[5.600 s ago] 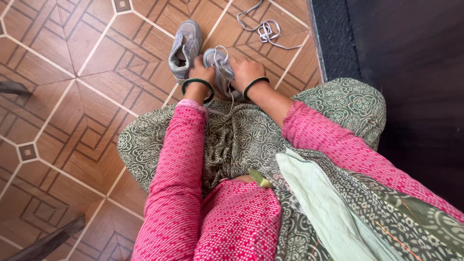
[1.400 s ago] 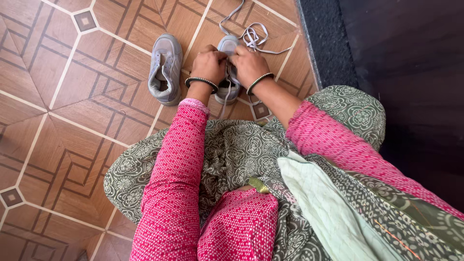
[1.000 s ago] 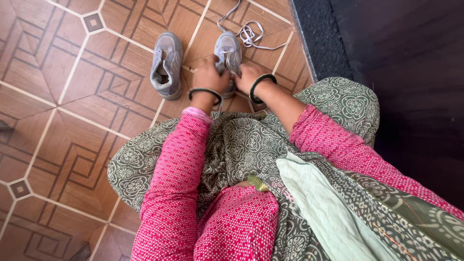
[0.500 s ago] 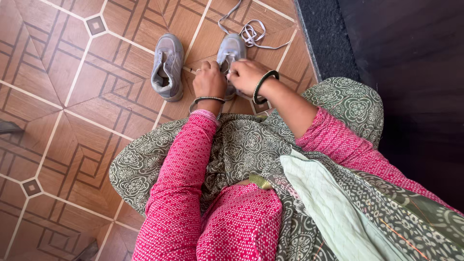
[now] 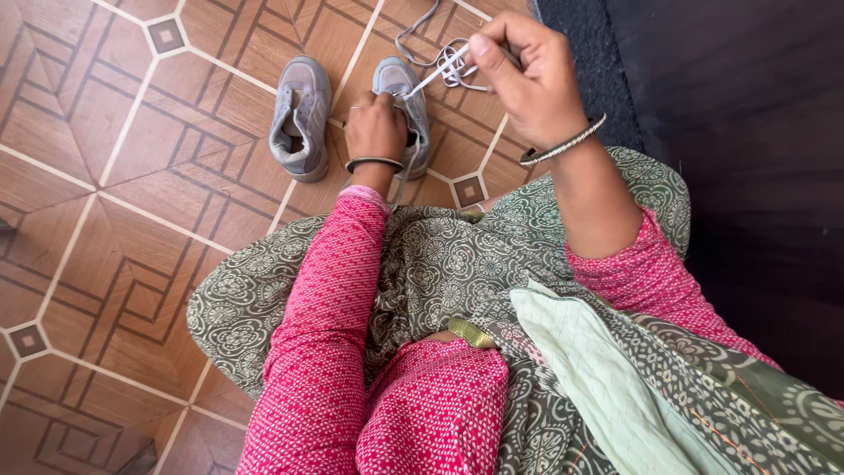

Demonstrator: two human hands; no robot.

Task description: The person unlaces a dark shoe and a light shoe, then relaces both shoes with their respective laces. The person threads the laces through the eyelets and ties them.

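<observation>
One shoe [image 5: 400, 110] stayed half-laced under our gripping left hand [image 5: 375, 127]; our right hand [image 5: 527, 75] pinched its lace [image 5: 437, 72] toward two o'clock; the other shoe [image 5: 299, 114] lay unlaced.

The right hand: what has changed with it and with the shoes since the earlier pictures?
The right hand has lifted up and away from the right grey shoe, pulling a white lace taut between pinched fingers. Before, both hands worked low on that shoe. The left hand stays pressed on the shoe. The left grey shoe and the loose lace on the floor lie as before.
</observation>
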